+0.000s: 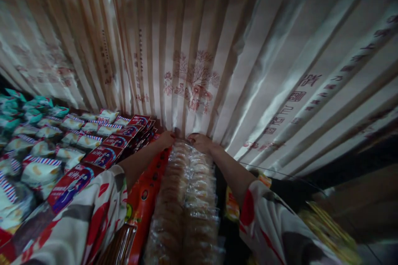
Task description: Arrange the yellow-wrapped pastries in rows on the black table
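Two long rows of round, flat, clear-wrapped baked goods point(200, 203) run away from me, standing on edge one behind another. Both arms reach to their far end. My left hand point(167, 139) is closed at the far tip of the left row, beside a strip of red-orange packets point(152, 182). Across from it, my right hand point(201, 143) is at the far end of the right row, with its fingers curled inward. Dim light and blur hide what the fingers grip. Just beyond both hands hangs a pleated, pale printed sheet point(194, 78).
To the left lie red and blue packets point(101, 155), white bags with striped tops point(42, 169) and teal packets point(34, 109). On the right are orange-yellow packets point(232, 205), yellowish wrapped goods point(329, 232) and a brown box-like shape point(367, 198). The pleated sheet stands across the back.
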Available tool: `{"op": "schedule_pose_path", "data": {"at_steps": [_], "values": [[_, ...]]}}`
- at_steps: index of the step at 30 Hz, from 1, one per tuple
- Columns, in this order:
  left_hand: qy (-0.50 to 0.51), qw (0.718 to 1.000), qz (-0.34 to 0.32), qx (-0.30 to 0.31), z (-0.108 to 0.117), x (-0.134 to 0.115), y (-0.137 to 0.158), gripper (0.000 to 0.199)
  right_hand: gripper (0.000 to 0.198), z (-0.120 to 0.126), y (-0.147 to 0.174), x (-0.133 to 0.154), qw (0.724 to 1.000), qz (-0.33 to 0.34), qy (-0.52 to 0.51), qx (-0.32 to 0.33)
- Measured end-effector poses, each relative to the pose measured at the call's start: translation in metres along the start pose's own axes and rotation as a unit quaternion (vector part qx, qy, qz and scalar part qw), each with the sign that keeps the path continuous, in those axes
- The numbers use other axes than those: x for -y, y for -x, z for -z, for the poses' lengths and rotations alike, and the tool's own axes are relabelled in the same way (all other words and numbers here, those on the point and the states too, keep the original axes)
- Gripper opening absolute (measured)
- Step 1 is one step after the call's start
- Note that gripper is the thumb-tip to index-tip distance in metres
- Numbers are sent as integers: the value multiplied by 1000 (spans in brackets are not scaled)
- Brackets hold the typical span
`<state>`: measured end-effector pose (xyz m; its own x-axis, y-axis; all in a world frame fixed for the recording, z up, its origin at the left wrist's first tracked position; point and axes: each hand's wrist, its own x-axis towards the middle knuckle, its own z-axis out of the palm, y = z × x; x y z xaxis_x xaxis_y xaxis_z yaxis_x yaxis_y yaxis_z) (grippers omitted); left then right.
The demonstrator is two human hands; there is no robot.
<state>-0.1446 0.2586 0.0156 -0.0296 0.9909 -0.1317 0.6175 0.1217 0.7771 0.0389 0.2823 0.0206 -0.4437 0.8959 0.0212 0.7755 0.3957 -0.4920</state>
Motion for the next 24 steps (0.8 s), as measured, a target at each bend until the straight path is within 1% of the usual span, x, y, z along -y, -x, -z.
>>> {"op": "schedule_pose_path", "data": {"at_steps": [3, 6, 9, 13, 17, 20, 22, 24], "values": [[9, 1000, 7, 5, -3, 2, 0, 19, 13, -7, -7, -3, 999, -26, -21, 22], [25, 1000, 10, 1, -4, 4, 1, 20, 12, -9, -9, -4, 996, -42, -65, 32], [42, 999, 4, -1, -2, 8, 1, 20, 12, -8, -6, -4, 995, -45, -87, 2], [69, 997, -14, 10, 0, 12, 2, 17, 12, -9, -3, -4, 995, -33, -76, -49], [93, 994, -24, 44, 0, 13, 5, 14, 13, -11, 0, -5, 996, -36, -64, -43], [126, 990, -31, 63, -1, 12, 7, 7, 16, -12, 2, -5, 996, -41, -60, -47], [143, 987, -32, 58, -3, 11, 6, 4, 15, -10, 5, -4, 996, -28, -63, -56], [149, 987, -29, 45, -4, 11, 5, 5, 14, -7, 8, -3, 996, -9, -65, -58]]}}
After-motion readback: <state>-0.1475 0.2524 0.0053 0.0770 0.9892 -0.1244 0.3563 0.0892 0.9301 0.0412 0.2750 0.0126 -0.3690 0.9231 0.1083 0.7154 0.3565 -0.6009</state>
